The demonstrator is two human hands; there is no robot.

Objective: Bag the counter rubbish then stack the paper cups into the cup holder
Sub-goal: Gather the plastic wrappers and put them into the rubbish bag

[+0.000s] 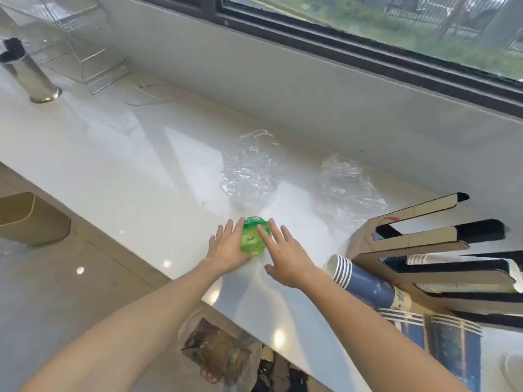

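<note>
Nearby, left hand (226,246) and right hand (285,254) press flat, fingers spread, on both sides of a crumpled green wrapper (253,236) on the white counter (127,165). Blue paper cups (365,281) lie right; clear plastic (252,171) farther back.

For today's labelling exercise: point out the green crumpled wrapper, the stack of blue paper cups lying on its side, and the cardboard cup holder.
green crumpled wrapper (252,236), head view, its printed top.
stack of blue paper cups (368,282), head view, outer cup's blue wall.
cardboard cup holder (407,239), head view, a brown arm.

Green wrapper (252,236); blue cups (365,281), white-striped rims; white counter (127,165).
</note>
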